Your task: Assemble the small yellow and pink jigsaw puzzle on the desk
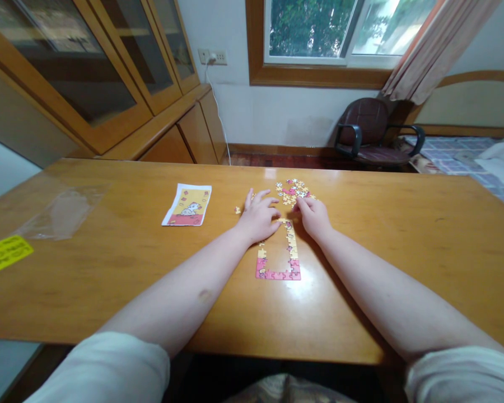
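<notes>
A partly built jigsaw frame (292, 252) in yellow and pink lies on the wooden table (403, 240). My left hand (259, 215) rests flat on its upper left corner, fingers spread and pointing right. My right hand (314, 215) sits at the frame's upper right, fingers curled towards a pile of loose puzzle pieces (293, 191) just beyond; what the fingertips hold I cannot make out. A single loose piece (237, 210) lies left of my left hand.
A printed reference picture (188, 205) lies left of the hands. A clear plastic bag (63, 211) and a yellow slip (4, 254) sit at the table's left end. Behind are a wooden cabinet (109, 84), a brown armchair (372, 134) and a window.
</notes>
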Tool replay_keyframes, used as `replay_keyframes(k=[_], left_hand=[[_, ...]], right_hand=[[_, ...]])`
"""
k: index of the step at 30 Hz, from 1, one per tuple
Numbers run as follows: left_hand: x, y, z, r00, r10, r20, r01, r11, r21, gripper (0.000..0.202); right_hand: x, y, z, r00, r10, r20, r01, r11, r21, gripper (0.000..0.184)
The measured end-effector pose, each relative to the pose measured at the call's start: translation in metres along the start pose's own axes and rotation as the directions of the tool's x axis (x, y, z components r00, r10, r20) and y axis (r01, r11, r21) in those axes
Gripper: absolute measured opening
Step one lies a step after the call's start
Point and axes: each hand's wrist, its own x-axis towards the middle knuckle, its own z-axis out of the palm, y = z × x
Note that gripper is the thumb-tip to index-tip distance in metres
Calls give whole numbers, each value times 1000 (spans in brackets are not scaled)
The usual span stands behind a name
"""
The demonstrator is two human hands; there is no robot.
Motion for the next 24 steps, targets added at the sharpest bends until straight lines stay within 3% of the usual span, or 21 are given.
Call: replay_keyframes(k=[24], left_hand=[[1, -1, 3, 1000, -8, 5, 8, 999, -43, 10]], right_hand=[[1, 2, 2, 1000, -4, -18, 4, 1000, 27, 42]])
